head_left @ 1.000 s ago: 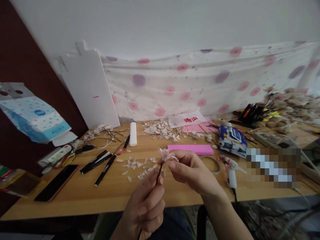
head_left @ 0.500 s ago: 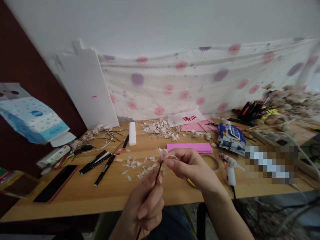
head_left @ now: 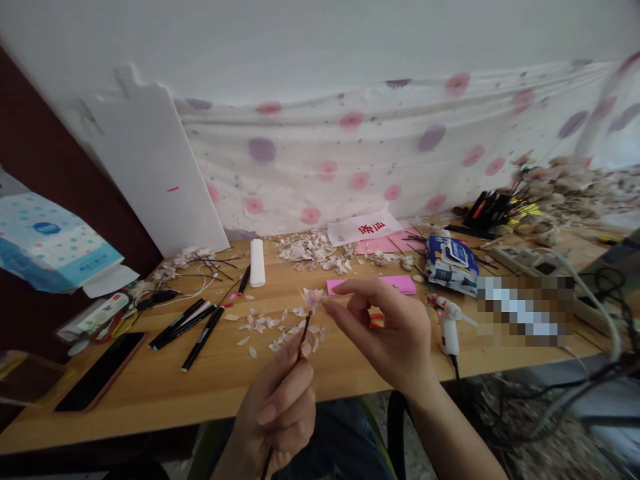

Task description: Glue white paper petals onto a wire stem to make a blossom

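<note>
A thin dark stem (head_left: 306,328) is gripped in my left hand (head_left: 283,400), its fingers wrapped round it. At its upper end sits a small pale pink flower (head_left: 313,300) with pointed petals. My right hand (head_left: 390,327) is just to the right of the flower, thumb and forefinger apart, with nothing visible between them. The thumb tip is close to the petals; I cannot tell whether it touches them. Loose pale petals (head_left: 260,325) lie scattered on the table behind and left of my left hand.
On the wooden table (head_left: 165,393) are markers (head_left: 203,340), a phone (head_left: 100,372), a white roll (head_left: 257,263), a petal heap (head_left: 313,251) and a pink folded strip (head_left: 403,285). At right are a glue gun (head_left: 449,327), a blue packet (head_left: 453,263), a power strip (head_left: 520,260) and dried-looking flowers (head_left: 560,183).
My right hand's thumb and forefinger have parted and let go of a pale petal-like strip at the flower. My left hand still holds the stem. The view has shifted slightly.
</note>
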`<action>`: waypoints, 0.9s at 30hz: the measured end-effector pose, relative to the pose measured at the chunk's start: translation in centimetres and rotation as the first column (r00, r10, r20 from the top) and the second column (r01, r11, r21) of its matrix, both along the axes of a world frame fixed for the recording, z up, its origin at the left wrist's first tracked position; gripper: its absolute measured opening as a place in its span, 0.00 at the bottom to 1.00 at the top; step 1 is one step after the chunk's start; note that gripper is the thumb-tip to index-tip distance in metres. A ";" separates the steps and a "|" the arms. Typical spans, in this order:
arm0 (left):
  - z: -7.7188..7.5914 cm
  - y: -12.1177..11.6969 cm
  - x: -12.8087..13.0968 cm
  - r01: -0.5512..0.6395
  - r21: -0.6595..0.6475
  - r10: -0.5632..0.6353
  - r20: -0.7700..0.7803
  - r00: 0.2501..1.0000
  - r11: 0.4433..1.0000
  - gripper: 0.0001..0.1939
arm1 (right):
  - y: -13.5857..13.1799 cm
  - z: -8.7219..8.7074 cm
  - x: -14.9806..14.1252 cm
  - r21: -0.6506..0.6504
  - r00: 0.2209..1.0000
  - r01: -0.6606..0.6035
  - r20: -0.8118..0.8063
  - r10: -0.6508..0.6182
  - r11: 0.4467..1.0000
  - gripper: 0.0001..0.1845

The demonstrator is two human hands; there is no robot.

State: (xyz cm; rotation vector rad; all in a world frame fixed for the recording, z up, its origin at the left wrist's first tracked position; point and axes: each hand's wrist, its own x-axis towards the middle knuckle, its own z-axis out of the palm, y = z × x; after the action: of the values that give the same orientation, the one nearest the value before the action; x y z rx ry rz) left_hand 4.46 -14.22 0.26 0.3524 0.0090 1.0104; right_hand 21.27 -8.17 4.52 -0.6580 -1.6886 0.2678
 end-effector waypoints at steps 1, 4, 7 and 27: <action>0.0 0.0 0.0 -0.001 -0.002 0.001 -0.005 1.000 1.000 0.11 | 0.0 0.0 0.0 0.017 1.000 0.019 0.003 -0.019 1.000 0.05; 0.0 0.1 0.1 -0.002 0.012 0.002 0.000 1.000 1.000 0.12 | 0.2 -0.1 0.0 0.029 1.000 0.011 0.028 -0.011 1.000 0.05; 0.4 0.1 0.3 0.001 0.025 -0.001 0.020 1.000 1.000 0.13 | 0.2 0.0 0.2 0.028 0.999 -0.002 0.052 0.001 1.000 0.03; 1.2 0.4 0.6 -0.107 0.024 0.109 -0.226 0.968 0.994 0.06 | 0.1 0.2 0.7 0.217 0.963 0.125 0.209 -0.171 0.968 0.05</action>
State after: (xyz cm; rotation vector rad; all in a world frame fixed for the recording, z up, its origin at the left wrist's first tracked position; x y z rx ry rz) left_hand 5.08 -13.87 1.42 0.4807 0.2312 1.0736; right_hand 22.01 -8.03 4.68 -0.6784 -1.8432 -0.0895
